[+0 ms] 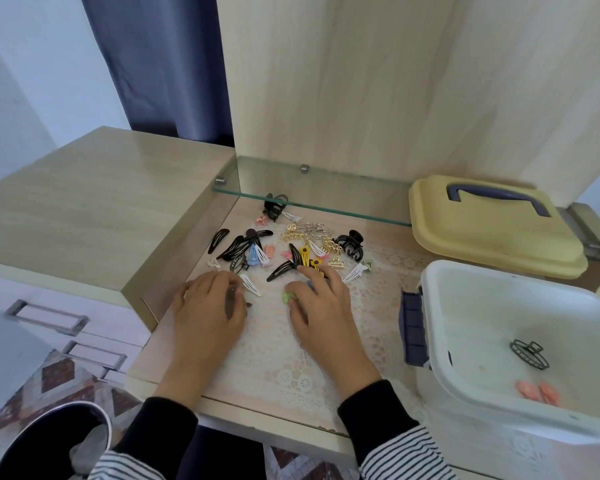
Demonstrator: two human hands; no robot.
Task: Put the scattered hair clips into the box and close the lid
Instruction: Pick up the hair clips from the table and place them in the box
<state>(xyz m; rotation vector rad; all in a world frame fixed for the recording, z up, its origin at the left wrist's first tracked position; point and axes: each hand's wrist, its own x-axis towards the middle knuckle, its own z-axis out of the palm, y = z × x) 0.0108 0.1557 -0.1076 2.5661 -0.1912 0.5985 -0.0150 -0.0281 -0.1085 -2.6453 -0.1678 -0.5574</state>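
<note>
Head view: left hand (207, 306) grip clamped on dark clip (230, 301); right hand (321, 306) grip over green clip (287, 298), closure unclear; glass shelf (326, 199) overhangs farthest hair clips (305, 256); lid (482, 230) lies behind open box (471, 306), right side

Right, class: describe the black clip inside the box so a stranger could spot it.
Find the white box on the right, in front of the yellow lid. On its floor lies the black clip, beyond two pink clips. It alone there is a dark, wiry claw.
</note>
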